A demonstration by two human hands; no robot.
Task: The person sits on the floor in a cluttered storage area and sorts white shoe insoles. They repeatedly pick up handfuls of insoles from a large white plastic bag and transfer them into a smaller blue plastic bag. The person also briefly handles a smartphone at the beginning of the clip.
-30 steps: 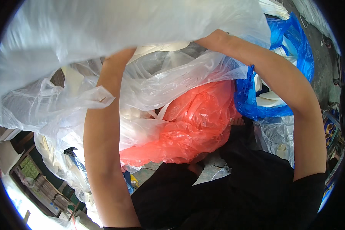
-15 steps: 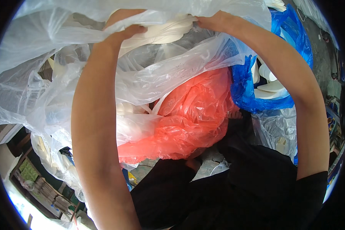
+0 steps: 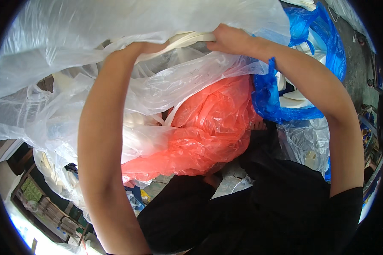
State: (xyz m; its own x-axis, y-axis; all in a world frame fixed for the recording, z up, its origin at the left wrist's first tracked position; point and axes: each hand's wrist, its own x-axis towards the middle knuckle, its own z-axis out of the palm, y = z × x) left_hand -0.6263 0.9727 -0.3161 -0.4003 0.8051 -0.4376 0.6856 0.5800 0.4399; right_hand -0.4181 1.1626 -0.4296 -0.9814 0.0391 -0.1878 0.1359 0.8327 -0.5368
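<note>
White strip bundle (image 3: pixel 187 40): flat cream-white bands, stretched between both hands near the top of the view, just under the edge of a big clear plastic bag (image 3: pixel 115 29).

Right hand (image 3: pixel 230 39): fingers curled shut around the right end of the bundle, knuckles up. Firm closed grip.

Left hand (image 3: pixel 147 46): at the left end of the bundle, mostly tucked under the clear bag's film. Looks closed on the strips, but the fingers are hidden, so I can't tell for sure.

Both forearms reach up from the lower edge, left one nearly vertical, right one angled in from the right.

Below the hands: more crumpled clear film (image 3: pixel 178 85), draped over a red-orange plastic bag (image 3: pixel 208 131) sitting mid-frame. Right of that, touching it, a blue plastic bag (image 3: pixel 281 102) with white curved pieces (image 3: pixel 295 101) inside. Further right, another clear bag (image 3: pixel 306 142).

Bottom centre: the person's dark clothing (image 3: pixel 259 204). Lower left, past the film: shelving with stacked items (image 3: pixel 51 210), blurred by the lens rim.
</note>
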